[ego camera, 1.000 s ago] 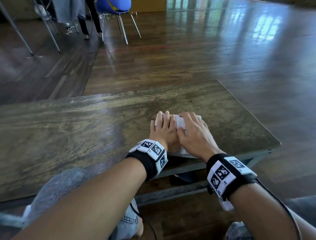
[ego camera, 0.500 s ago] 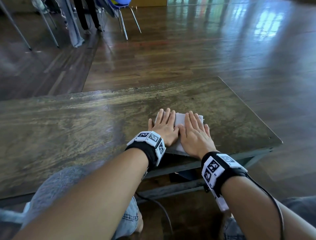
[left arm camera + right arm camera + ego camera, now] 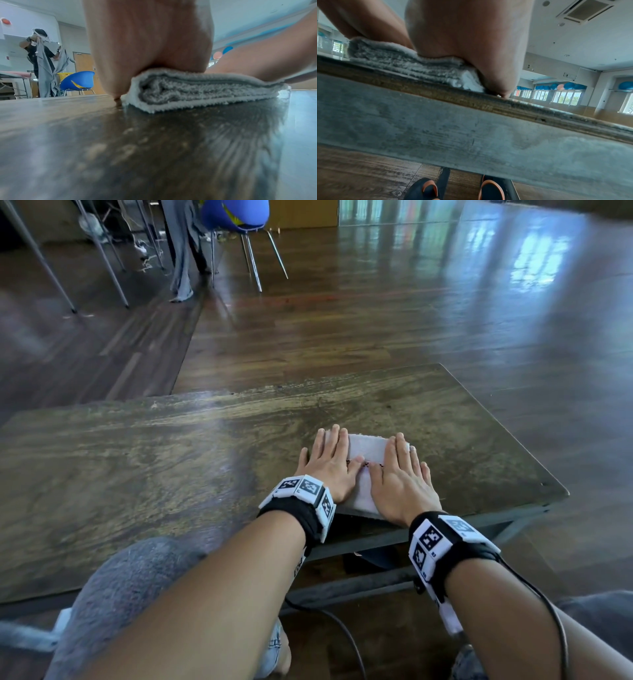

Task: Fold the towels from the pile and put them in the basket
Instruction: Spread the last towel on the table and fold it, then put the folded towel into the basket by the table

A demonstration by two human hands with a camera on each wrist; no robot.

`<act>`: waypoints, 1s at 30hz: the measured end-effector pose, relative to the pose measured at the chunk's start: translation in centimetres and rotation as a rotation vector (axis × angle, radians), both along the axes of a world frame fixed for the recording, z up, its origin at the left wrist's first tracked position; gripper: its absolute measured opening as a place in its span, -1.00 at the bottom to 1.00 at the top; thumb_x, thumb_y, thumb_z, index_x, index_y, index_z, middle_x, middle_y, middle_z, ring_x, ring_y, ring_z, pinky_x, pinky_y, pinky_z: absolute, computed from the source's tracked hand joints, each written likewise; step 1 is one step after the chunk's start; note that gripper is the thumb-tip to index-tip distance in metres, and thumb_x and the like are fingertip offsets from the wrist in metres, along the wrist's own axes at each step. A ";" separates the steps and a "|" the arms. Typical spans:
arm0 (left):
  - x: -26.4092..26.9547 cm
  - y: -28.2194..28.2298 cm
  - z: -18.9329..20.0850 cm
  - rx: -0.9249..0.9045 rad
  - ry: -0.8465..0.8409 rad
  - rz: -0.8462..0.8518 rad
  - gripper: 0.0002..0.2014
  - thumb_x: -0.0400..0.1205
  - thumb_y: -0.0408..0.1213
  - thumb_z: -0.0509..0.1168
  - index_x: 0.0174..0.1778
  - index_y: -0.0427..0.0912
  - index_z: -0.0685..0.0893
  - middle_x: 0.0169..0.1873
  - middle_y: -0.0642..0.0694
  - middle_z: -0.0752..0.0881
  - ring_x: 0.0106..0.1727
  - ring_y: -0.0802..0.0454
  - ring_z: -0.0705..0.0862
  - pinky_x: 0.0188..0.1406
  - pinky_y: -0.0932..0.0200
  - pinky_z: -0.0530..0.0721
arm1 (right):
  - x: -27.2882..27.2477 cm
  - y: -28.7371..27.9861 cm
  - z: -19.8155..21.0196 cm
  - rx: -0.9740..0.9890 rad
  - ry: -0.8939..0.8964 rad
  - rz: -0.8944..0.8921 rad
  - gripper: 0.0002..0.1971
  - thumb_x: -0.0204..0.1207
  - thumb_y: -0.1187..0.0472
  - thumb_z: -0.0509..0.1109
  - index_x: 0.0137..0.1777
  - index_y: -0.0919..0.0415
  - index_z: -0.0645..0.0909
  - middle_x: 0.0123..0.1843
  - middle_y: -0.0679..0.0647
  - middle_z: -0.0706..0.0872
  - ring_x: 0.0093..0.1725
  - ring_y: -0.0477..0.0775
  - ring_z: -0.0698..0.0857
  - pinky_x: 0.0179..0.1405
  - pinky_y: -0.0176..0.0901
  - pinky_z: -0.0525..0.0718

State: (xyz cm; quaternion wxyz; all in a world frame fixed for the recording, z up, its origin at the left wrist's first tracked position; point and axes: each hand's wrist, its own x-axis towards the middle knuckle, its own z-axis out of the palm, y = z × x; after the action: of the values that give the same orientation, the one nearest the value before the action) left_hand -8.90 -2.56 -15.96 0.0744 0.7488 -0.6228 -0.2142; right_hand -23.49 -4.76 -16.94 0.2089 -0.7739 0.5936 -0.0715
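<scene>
On the big wooden table, near its front edge, I see the folded white towel lying flat. My left hand and right hand press down on it side by side, fingers straight and flat.

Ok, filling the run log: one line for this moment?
stage: pressing folded towel flat | left hand: open, on towel | right hand: open, on towel | table | basket: unseen
</scene>
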 end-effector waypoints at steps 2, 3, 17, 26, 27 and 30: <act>0.2 0.1 -0.1 0.000 -0.002 0.016 -0.34 0.78 0.17 -0.20 0.76 0.01 -0.23 0.73 0.13 -0.30 0.74 0.00 -0.32 0.71 -0.14 -0.24 | 0.0 0.0 -0.1 0.006 -0.003 -0.005 -0.32 0.79 -0.14 -0.16 0.80 0.14 -0.23 0.82 -0.02 -0.30 0.80 0.06 -0.23 0.77 0.08 -0.20; 0.2 0.2 -0.2 0.005 -0.001 0.024 -0.34 0.78 0.17 -0.21 0.76 0.02 -0.23 0.73 0.14 -0.30 0.75 -0.02 -0.30 0.71 -0.14 -0.24 | 0.0 0.1 -0.1 0.006 -0.002 -0.005 -0.32 0.79 -0.14 -0.17 0.80 0.14 -0.24 0.82 -0.02 -0.31 0.80 0.06 -0.23 0.77 0.07 -0.20; -0.1 0.3 -0.6 -0.015 0.041 0.246 -0.24 0.76 0.21 -0.15 0.75 -0.12 -0.27 0.74 -0.09 -0.28 0.76 0.00 -0.24 0.72 -0.09 -0.27 | -1.4 1.1 0.3 0.055 0.034 -0.026 -0.32 0.79 -0.12 -0.20 0.79 0.13 -0.31 0.82 0.03 -0.32 0.79 0.03 -0.27 0.76 0.08 -0.25; -1.3 1.9 0.8 -0.069 0.022 0.348 -0.47 0.81 0.02 -0.10 0.60 -0.26 0.17 0.75 -0.23 -0.06 0.77 -0.10 -0.10 0.70 -0.30 -0.16 | -2.4 2.3 0.5 0.104 0.062 -0.048 -0.31 0.78 -0.16 -0.24 0.80 0.17 -0.27 0.82 0.03 -0.27 0.78 0.04 -0.31 0.75 0.08 -0.29; -1.3 2.0 1.2 -0.057 0.040 0.371 -0.46 0.81 0.02 -0.05 0.60 -0.27 0.18 0.73 -0.22 0.02 0.76 -0.11 -0.03 0.70 -0.32 -0.13 | -2.5 2.5 0.6 0.114 0.075 -0.049 -0.30 0.78 -0.16 -0.25 0.80 0.19 -0.26 0.82 0.04 -0.30 0.78 0.04 -0.32 0.75 0.09 -0.30; -0.5 1.8 3.3 0.031 0.080 0.414 -0.43 0.75 -0.01 0.20 0.55 -0.35 0.35 0.59 -0.26 0.30 0.59 -0.20 0.35 0.60 -0.24 0.31 | -2.5 3.4 0.8 0.140 0.091 -0.047 -0.29 0.78 -0.17 -0.26 0.79 0.25 -0.25 0.81 0.09 -0.33 0.78 0.07 -0.34 0.74 0.10 -0.31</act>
State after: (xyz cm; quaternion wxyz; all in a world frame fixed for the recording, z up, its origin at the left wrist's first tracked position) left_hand -9.43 -0.74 -12.62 0.1299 0.8526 -0.4489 -0.2337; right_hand -25.97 -1.36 -16.18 0.2336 -0.7457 0.6239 0.0004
